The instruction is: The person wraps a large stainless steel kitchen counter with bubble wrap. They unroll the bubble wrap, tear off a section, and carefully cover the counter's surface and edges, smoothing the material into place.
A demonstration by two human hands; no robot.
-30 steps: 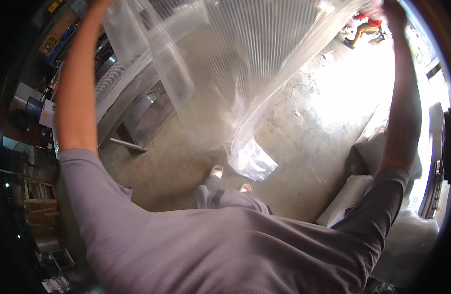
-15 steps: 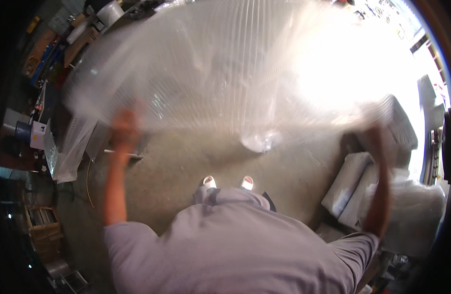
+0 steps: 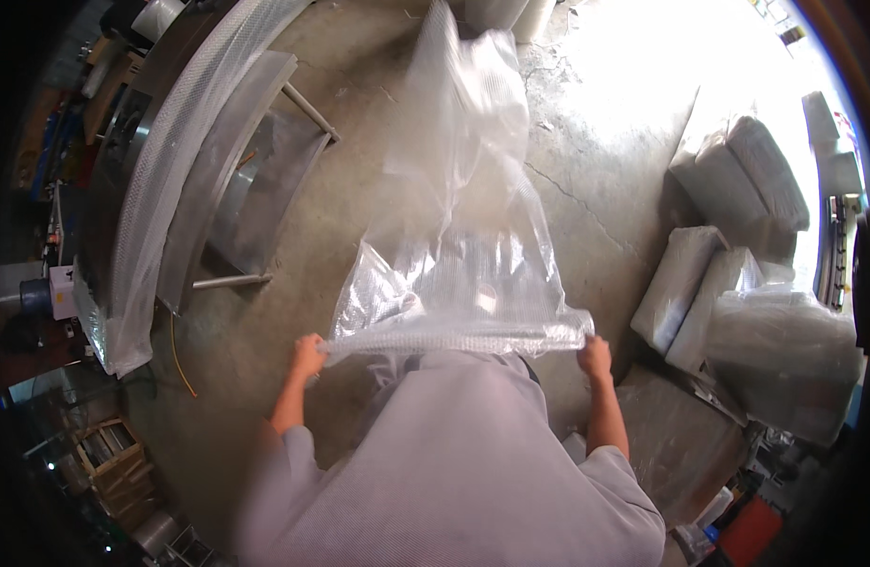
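Floor (image 3: 605,250): bare, grey-brown, concrete-looking; fine cracks (image 3: 577,197) run across right of centre. Light: strong glare (image 3: 643,47) upper right, washing floor to white; left rim much darker, a few small bright spots there. Left: long table (image 3: 156,80), dark top, edge bowed by lens; metal legs (image 3: 232,282), grey lower shelf (image 3: 274,184). Thin orange-yellow hose (image 3: 178,357) on floor near it. Lower left: wooden crate (image 3: 114,449). Right: row of plastic-wrapped packs (image 3: 780,364), blocky, pale. Top: pale cylinders (image 3: 534,17), cut by frame.
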